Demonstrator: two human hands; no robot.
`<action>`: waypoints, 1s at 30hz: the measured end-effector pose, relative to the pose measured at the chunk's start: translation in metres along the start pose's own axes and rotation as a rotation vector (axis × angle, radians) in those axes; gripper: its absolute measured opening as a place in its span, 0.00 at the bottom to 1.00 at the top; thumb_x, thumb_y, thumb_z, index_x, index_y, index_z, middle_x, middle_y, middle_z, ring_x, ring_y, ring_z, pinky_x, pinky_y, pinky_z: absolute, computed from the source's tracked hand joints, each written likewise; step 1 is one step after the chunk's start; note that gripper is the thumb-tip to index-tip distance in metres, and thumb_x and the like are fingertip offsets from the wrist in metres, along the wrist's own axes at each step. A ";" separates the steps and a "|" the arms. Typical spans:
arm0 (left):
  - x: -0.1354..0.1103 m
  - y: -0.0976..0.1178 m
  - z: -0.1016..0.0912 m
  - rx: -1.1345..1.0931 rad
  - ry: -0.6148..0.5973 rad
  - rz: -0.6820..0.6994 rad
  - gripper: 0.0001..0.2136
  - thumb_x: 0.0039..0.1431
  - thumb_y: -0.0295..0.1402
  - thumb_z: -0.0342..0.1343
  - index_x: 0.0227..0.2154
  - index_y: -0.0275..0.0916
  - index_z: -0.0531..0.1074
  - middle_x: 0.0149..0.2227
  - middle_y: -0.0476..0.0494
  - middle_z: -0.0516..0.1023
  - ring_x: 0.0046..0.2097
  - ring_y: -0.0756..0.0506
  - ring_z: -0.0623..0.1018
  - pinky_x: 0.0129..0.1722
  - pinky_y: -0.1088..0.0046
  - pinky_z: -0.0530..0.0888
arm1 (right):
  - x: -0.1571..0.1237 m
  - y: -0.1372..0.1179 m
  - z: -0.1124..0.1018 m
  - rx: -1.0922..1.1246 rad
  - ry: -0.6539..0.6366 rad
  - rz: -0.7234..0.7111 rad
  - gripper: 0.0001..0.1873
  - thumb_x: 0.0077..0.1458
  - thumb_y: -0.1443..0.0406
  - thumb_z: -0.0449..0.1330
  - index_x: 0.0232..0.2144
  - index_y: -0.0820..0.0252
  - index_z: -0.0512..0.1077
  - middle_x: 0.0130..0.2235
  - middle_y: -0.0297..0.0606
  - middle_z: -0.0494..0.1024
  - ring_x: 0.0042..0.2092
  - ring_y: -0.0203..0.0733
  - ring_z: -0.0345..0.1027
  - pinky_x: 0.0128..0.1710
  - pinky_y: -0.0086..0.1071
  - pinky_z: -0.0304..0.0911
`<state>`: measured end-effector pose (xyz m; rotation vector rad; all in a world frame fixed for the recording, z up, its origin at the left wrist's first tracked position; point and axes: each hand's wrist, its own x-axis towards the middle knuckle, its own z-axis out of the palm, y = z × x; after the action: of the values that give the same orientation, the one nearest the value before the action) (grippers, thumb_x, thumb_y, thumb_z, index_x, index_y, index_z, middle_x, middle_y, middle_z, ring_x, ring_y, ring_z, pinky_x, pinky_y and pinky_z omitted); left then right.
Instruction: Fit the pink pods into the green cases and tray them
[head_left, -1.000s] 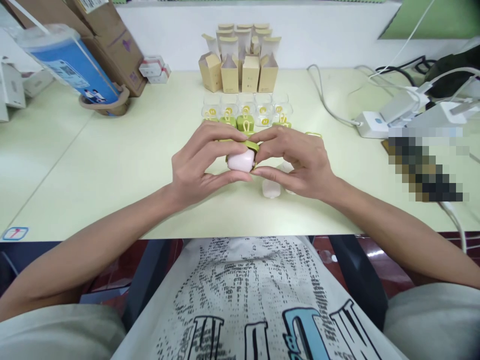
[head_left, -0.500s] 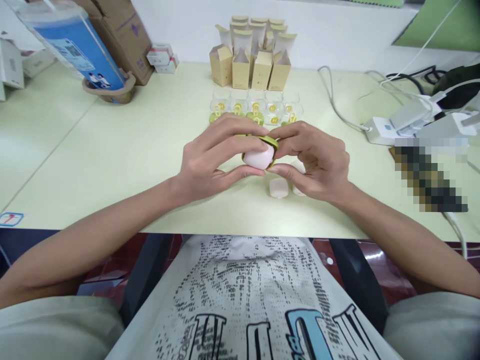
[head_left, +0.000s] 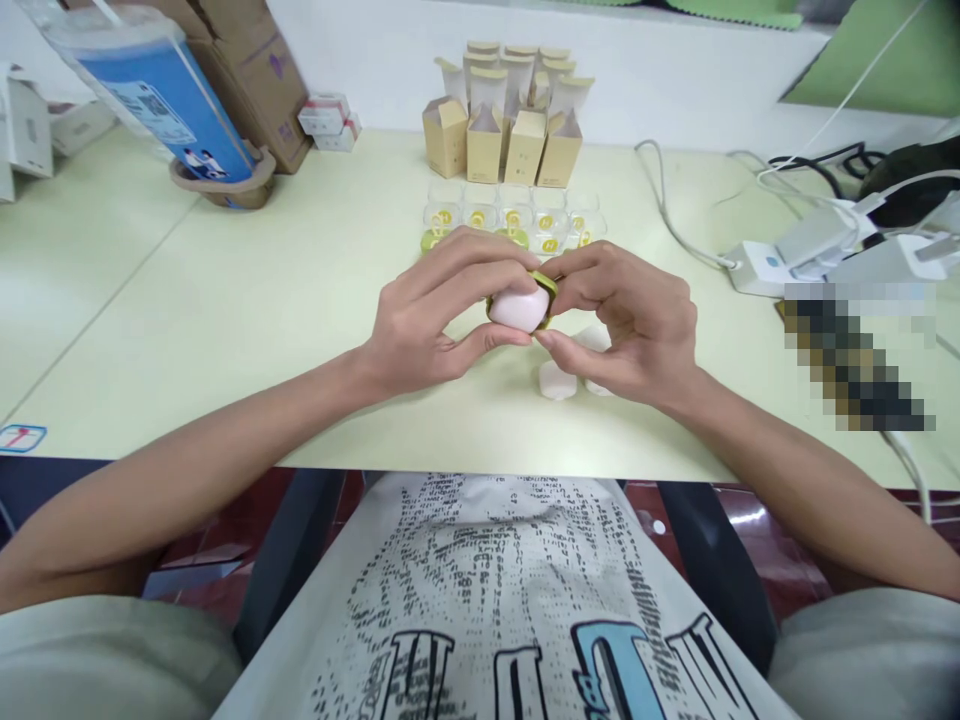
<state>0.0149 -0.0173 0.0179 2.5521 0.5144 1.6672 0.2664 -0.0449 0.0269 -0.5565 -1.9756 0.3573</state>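
My left hand (head_left: 431,320) and my right hand (head_left: 637,320) meet above the pale green table (head_left: 247,330), both pinched round one small pale pink case (head_left: 519,308) with a green cover (head_left: 544,284) on its far side. Two more pale pink cases (head_left: 557,380) lie on the table just under my right hand. Beyond my fingers stands a row of clear plastic boxes (head_left: 517,215) with green and yellow pieces inside, partly hidden by my hands.
Several open tan cartons (head_left: 502,130) stand at the back centre. A blue-labelled clear cup in a holder (head_left: 161,100) and cardboard boxes (head_left: 255,70) are back left. White chargers and cables (head_left: 795,250) lie at the right.
The view has shifted a little, so the hands and case sit slightly further right. Both hands keep their pinch on the pink case, and the green cover sits closer over it.
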 end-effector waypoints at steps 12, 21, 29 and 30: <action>-0.003 0.002 0.003 -0.106 0.087 0.044 0.21 0.72 0.55 0.70 0.58 0.52 0.79 0.53 0.44 0.88 0.55 0.42 0.89 0.40 0.70 0.89 | 0.001 -0.002 0.002 0.186 -0.015 -0.115 0.31 0.65 0.62 0.77 0.66 0.39 0.75 0.56 0.37 0.83 0.47 0.46 0.83 0.43 0.44 0.85; -0.011 -0.003 0.010 -0.295 -0.040 -0.103 0.27 0.73 0.52 0.69 0.68 0.50 0.72 0.74 0.34 0.77 0.74 0.29 0.80 0.53 0.54 0.94 | 0.003 0.000 0.001 -0.188 0.088 -0.108 0.26 0.66 0.60 0.75 0.63 0.45 0.78 0.57 0.40 0.87 0.51 0.54 0.84 0.42 0.50 0.84; -0.006 0.009 0.000 -0.096 0.082 -0.006 0.23 0.70 0.45 0.69 0.65 0.51 0.77 0.59 0.39 0.86 0.65 0.33 0.84 0.64 0.42 0.86 | 0.001 0.024 -0.009 -0.063 0.209 0.081 0.27 0.64 0.53 0.76 0.61 0.44 0.74 0.59 0.41 0.83 0.57 0.54 0.84 0.56 0.53 0.87; -0.005 0.008 0.000 -0.092 0.066 -0.011 0.29 0.69 0.48 0.69 0.70 0.51 0.73 0.64 0.38 0.84 0.68 0.31 0.82 0.68 0.40 0.84 | 0.001 0.021 -0.009 -0.078 0.171 0.077 0.26 0.65 0.54 0.76 0.61 0.44 0.75 0.59 0.41 0.83 0.57 0.54 0.83 0.56 0.52 0.87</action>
<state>0.0149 -0.0265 0.0159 2.4326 0.4438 1.7340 0.2784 -0.0260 0.0217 -0.6917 -1.8124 0.2715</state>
